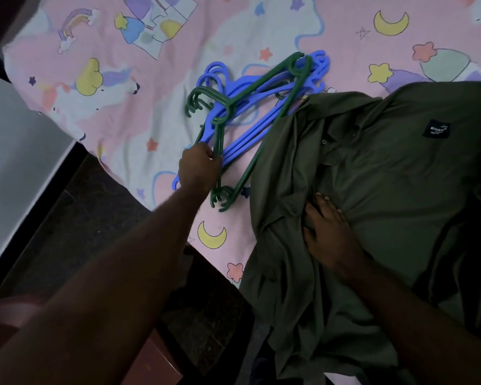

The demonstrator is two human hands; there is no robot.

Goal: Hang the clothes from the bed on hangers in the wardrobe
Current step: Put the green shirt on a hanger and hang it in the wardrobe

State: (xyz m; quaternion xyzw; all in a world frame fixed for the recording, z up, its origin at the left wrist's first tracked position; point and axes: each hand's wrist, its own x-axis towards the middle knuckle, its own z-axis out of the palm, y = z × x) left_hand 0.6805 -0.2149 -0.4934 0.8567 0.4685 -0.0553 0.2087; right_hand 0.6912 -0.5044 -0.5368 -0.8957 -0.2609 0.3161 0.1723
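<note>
An olive-green shirt (386, 190) with a small black chest label lies spread on the bed, its lower part hanging over the bed's edge. A pile of blue and green plastic hangers (250, 107) lies on the sheet just left of the shirt's collar. My left hand (199, 168) reaches into the near end of the pile, its fingers curled round a green hanger (220, 134). My right hand (328, 234) rests on the shirt's front with fingers fairly straight, some of them tucked under a fold of cloth.
The bed carries a pink sheet (122, 120) printed with unicorns, moons and stars. A dark floor (100, 218) runs along the bed's left side, with a pale grey surface (20, 162) at far left and a reddish-brown object (156, 362) near the bottom.
</note>
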